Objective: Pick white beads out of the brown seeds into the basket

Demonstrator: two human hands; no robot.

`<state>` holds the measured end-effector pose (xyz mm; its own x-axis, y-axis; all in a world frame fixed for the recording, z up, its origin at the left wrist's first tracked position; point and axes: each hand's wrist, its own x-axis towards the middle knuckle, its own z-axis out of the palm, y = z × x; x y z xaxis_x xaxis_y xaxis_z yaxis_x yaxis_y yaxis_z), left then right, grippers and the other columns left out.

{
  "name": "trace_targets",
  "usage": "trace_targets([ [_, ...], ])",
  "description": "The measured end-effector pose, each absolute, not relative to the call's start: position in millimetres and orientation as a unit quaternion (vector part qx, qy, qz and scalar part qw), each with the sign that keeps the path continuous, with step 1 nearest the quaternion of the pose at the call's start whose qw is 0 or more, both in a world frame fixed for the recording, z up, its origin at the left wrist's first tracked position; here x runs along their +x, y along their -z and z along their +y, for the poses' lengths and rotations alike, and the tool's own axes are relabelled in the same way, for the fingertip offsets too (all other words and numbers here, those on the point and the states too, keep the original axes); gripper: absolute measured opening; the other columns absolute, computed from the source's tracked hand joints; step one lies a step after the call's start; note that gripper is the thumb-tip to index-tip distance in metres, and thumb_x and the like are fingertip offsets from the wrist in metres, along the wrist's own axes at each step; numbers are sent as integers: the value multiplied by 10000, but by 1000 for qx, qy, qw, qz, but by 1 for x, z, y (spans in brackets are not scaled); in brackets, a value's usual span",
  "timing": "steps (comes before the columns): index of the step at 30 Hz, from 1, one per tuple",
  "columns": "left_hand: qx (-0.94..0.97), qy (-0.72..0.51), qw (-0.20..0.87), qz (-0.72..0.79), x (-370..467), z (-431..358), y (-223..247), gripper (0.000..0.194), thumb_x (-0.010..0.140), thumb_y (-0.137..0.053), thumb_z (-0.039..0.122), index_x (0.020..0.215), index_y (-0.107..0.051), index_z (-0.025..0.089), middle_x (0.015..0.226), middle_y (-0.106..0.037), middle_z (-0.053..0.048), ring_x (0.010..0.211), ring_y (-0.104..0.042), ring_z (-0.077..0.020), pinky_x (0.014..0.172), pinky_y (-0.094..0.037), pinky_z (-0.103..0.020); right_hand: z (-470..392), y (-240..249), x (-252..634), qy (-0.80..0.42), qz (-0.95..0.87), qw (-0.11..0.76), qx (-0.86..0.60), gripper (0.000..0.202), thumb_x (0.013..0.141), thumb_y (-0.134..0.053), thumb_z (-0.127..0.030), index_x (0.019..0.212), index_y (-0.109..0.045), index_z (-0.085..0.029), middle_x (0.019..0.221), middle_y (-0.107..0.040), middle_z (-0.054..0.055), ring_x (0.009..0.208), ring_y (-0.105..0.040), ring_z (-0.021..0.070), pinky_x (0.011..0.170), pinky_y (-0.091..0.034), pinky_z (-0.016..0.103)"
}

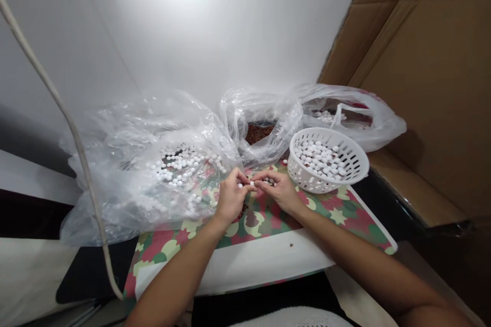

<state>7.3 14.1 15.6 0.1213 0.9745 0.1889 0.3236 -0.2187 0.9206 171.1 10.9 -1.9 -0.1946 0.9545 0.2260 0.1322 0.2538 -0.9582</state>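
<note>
My left hand [230, 195] and my right hand [280, 190] meet fingertip to fingertip over the patterned table cover [264, 217]. Between their pinched fingers is a small white ball [252, 183]. Another white ball [240, 185] shows by my left fingers, and a few more lie partly hidden behind my right hand. Small brown bits [244, 209] lie beside my left hand. To the right of my hands stands a white slotted basket [312, 182] holding several white balls [320, 159].
A clear plastic bag [115, 179] with several white balls spreads over the left. Behind my hands, an open bag [282, 135] holds brown bits [259, 134]. Another bag [387, 125] lies behind the basket. A pale cord [79, 138] hangs at left; cardboard [425, 87] stands right.
</note>
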Motion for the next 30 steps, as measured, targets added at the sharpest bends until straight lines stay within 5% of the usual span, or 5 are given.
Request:
trace_targets([
  [6,698,-423,317,482,3,13,-24,331,771,-727,342,724,-462,149,654,-497,36,586,-448,-94,569,-311,-192,-3,-36,176,-377,-672,465,-437,308,818,-582,-400,999,-641,-158,989,-625,38,834,-589,73,726,-461,164],
  [13,713,-361,303,520,-24,27,-31,270,839,-625,358,715,-510,147,587,-429,6,549,-376,-107,528,-222,-220,28,-75,265,4,-676,414,-609,266,815,-560,-265,1044,-621,-144,1023,-607,72,934,-551,154,828,-433,275],
  [19,489,-425,613,452,-39,33,-39,175,724,-489,206,894,-463,172,707,-414,-10,510,-339,-98,452,-235,-182,25,-81,254,2,-736,379,-561,209,843,-530,-296,938,-660,-163,988,-620,54,972,-541,160,906,-386,303],
  [22,436,-451,661,412,-44,35,-43,310,631,-588,172,911,-458,143,792,-454,-38,583,-406,-92,453,-299,-148,17,-58,203,-159,-814,283,-482,185,846,-514,-238,926,-671,-182,907,-614,27,787,-541,81,732,-393,196],
  [30,455,-410,681,402,-43,38,-35,513,734,-701,577,929,-460,168,733,-474,-40,425,-283,-71,329,-176,-147,44,17,147,-132,-882,192,-410,217,881,-426,-168,980,-619,-157,1004,-537,62,907,-460,100,779,-337,188],
])
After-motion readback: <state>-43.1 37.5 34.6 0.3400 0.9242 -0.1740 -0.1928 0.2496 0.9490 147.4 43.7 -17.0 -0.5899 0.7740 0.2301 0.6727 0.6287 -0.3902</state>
